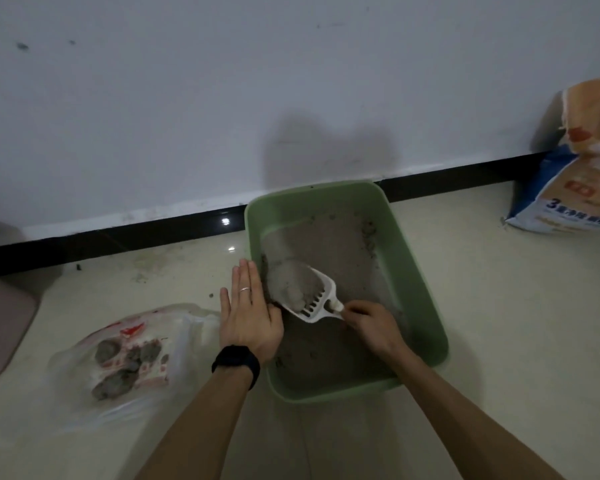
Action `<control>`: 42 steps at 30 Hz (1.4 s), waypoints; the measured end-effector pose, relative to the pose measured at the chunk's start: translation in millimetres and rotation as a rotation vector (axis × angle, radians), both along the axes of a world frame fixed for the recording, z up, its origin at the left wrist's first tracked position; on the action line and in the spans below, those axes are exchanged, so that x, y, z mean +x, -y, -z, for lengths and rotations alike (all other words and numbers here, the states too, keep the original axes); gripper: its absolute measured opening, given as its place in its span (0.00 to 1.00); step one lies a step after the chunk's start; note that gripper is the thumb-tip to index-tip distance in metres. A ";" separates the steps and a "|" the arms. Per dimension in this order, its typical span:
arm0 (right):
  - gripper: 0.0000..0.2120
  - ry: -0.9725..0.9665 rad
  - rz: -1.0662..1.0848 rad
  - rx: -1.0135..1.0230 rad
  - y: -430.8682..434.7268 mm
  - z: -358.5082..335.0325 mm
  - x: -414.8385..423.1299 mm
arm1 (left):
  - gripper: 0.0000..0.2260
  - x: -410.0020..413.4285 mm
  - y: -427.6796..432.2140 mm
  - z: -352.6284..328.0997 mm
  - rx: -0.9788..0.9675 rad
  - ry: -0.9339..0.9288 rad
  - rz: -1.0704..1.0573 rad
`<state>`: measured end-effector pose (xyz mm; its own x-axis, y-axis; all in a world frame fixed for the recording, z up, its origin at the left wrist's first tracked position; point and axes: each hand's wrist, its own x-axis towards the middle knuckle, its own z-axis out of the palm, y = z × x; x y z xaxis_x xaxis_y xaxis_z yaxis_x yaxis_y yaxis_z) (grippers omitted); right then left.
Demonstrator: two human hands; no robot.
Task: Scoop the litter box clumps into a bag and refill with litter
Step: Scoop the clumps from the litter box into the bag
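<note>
A green litter box [406,258] stands on the floor by the wall, with grey litter [329,237] inside. My right hand [371,325] grips the handle of a white slotted scoop [317,299], which carries a heap of grey litter and clump near the box's left wall. My left hand [248,310] lies flat with straight fingers over the box's left rim, beside the scoop. A clear plastic bag [129,355] with red print lies on the floor to the left and holds several grey clumps.
A blue and orange litter sack [579,174] leans on the wall at the far right. A pinkish object [0,313] sits at the left edge. A black skirting board [118,233] runs along the white wall. The floor is pale tile.
</note>
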<state>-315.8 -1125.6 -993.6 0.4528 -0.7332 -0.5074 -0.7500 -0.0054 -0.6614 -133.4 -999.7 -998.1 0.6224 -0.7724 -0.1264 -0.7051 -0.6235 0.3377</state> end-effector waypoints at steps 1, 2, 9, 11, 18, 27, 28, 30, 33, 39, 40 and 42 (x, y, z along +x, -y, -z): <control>0.09 0.044 0.056 -0.009 0.1 -1.4 -2.0 | 0.34 -0.1 0.2 -1.5 0.009 -0.006 -0.008; 0.10 0.078 0.094 -0.018 -0.8 -3.8 -4.2 | 0.34 0.2 0.2 -2.7 0.022 -0.012 -0.011; 0.08 0.054 0.108 -0.153 -8.1 -23.9 -17.2 | 0.36 4.5 -1.4 -9.5 0.104 0.020 0.004; 0.08 0.061 0.094 -0.160 -11.9 -27.2 -18.1 | 0.35 5.2 -1.2 -10.9 0.109 0.015 0.002; 0.07 0.078 0.104 -0.211 -14.1 -40.0 -18.9 | 0.35 5.0 3.9 -11.9 0.122 0.006 0.019; 0.08 0.137 0.157 -0.157 -16.2 -62.4 -9.7 | 0.30 46.3 -25.0 -20.6 0.182 0.036 0.273; 0.09 0.158 0.147 -0.156 -17.6 -67.8 -4.8 | 0.31 58.1 -33.0 -23.7 0.201 0.061 0.296; 0.09 0.182 0.111 -0.149 -21.7 -78.4 7.4 | 0.30 85.1 -49.9 -32.1 0.231 0.092 0.301; 0.10 0.213 0.029 -0.141 -33.7 -91.1 30.6 | 0.29 129.5 -82.9 -46.7 0.290 0.100 0.235; 0.09 0.121 -0.287 -0.186 -81.9 -100.0 93.1 | 0.32 179.6 -187.0 -39.7 0.467 0.095 0.129; 0.09 0.082 -0.358 -0.217 -89.9 -97.6 105.9 | 0.32 182.4 -202.7 -36.8 0.479 0.088 0.109; 0.06 0.006 -0.513 -0.309 -107.7 -92.5 131.0 | 0.34 186.9 -225.2 -31.9 0.494 0.078 0.065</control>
<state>-184.9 -1017.9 -901.1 0.7898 -0.5337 -0.3023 -0.5975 -0.5582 -0.5757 53.6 -774.5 -966.2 0.5972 -0.6695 -0.4417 -0.7590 -0.6498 -0.0413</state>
